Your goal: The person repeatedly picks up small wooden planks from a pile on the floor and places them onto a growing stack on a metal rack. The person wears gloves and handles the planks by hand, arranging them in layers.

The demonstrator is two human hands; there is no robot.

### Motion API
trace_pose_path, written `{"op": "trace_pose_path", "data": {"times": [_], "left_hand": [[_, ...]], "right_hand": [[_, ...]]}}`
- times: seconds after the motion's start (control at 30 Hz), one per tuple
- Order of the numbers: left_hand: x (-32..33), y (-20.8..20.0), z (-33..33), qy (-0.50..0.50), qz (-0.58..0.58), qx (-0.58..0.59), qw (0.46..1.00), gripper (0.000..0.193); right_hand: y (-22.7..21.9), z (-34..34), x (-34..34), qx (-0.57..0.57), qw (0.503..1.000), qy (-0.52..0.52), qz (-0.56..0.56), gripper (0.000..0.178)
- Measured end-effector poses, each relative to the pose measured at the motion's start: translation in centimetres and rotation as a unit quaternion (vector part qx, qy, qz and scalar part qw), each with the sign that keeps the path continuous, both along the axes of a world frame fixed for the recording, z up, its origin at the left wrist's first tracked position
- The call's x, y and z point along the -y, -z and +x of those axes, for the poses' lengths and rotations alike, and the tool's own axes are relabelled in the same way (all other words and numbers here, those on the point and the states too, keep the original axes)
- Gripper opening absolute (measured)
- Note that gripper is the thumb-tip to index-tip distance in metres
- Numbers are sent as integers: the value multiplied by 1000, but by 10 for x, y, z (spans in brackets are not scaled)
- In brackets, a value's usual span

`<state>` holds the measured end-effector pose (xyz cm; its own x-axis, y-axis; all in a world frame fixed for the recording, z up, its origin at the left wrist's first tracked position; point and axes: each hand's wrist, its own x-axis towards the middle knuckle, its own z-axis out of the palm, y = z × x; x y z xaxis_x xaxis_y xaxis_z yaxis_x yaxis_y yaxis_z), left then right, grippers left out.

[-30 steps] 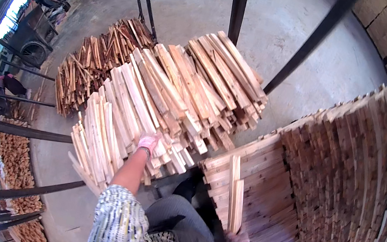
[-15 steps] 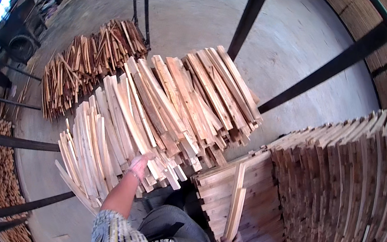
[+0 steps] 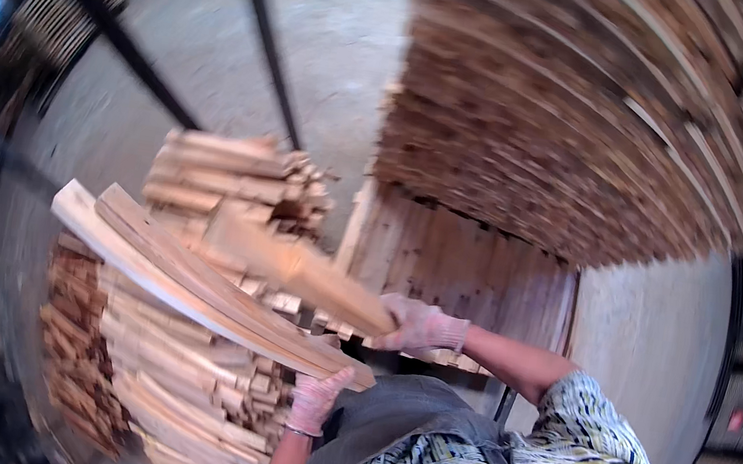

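Head view: left hand (image 3: 317,401) gripping long strips (image 3: 200,283), right hand (image 3: 420,326) clasping blurred wood (image 3: 330,283); best kept level, ends apart.

The grey floor (image 3: 355,18) carries a tall brown stack (image 3: 552,115) of layered wooden strips.

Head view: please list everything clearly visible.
Long strips: at least two, tan, left
Blurred wood: count unclear, tan, centre
Loose strip pile: one, pale, left
Darker pile: one, brown, lower left
Slat stack: one, brown, upper right
Slat panel: one, brown, centre
Metal posts: several, black, upper left
Floor: one, grey, background
Apron: one, grey, lower centre
Shirt: one, patterned, lower right
Left hand: one, whitish glove, lower centre
Right hand: one, whitish glove, centre
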<state>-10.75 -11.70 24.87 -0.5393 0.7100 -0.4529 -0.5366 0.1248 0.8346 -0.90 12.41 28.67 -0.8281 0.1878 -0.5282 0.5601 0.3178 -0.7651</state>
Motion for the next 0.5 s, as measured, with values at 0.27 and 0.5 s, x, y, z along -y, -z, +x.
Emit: {"op": "trace_pose_path", "data": {"times": [0.27, 0.5], "left_hand": [[-126, 16, 33, 201, 13, 10, 979, 54], [-218, 52, 82, 309, 7, -1, 951, 54]], "right_hand": [[27, 87, -49, -101, 991, 61, 67, 64], [91, 169, -102, -124, 972, 145, 139, 66]]}}
